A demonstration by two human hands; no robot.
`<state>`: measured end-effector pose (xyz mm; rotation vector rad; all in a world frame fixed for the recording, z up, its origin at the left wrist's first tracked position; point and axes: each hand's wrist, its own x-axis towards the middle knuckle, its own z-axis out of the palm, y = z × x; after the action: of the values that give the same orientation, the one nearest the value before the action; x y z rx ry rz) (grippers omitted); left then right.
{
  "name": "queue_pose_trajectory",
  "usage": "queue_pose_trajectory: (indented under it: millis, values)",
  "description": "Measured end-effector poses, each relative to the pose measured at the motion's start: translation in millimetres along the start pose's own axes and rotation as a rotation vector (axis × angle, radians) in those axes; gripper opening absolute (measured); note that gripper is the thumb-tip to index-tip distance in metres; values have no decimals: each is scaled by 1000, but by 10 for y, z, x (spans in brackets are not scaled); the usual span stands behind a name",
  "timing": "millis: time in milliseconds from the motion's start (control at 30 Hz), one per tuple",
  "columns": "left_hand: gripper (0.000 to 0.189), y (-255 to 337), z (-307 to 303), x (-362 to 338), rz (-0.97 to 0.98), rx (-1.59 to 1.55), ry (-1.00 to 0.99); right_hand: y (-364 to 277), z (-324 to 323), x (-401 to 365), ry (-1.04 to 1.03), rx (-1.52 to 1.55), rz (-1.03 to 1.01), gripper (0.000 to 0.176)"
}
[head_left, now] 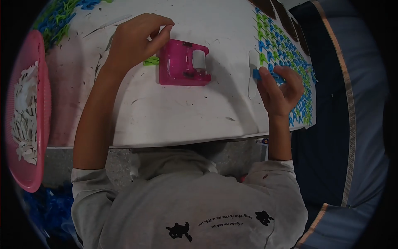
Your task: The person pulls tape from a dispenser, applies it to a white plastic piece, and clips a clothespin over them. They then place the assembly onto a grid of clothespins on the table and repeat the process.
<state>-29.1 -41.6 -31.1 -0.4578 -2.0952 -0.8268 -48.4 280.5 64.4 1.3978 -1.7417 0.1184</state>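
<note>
My left hand (139,41) is over the table, just left of a pink tape dispenser (178,64), its thumb and fingertips brought together; what they hold, if anything, is too small to make out. A green clip (151,61) lies beside the dispenser, under that hand. On the right, my right hand (280,91) pinches a blue clip (257,74) between thumb and finger. Near it, a thin white strip (252,89) lies on the table. Rows of blue and green clips (286,45) spread out around and beyond the right hand.
A pink basket (41,103) with white pieces stands at the left edge of the white table (178,116). Loose green and blue clips (54,25) are heaped at the upper left. Brown pieces (286,16) lie at the upper right. Dark cloth (331,95) hangs beyond the right edge.
</note>
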Motion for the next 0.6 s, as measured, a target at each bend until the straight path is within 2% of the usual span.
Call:
queue_pose_trajectory:
  millis: [300,433,500,567,600]
  values:
    - [11,13,-7,1,-58,2,-47,24,-25,-130,43,15,-19,47]
    - [12,28,-5,5,-100,-30,-73,-216,4,-251,-94,402,582,36]
    - [12,54,0,3,-119,-62,-86,-346,129,-468,-20,441,618,29]
    - [11,42,10,-6,-147,-81,-98,-576,194,-602,210,949,1334,25]
    - [10,27,19,-14,-176,-88,-93,-617,216,-665,228,940,1339,25]
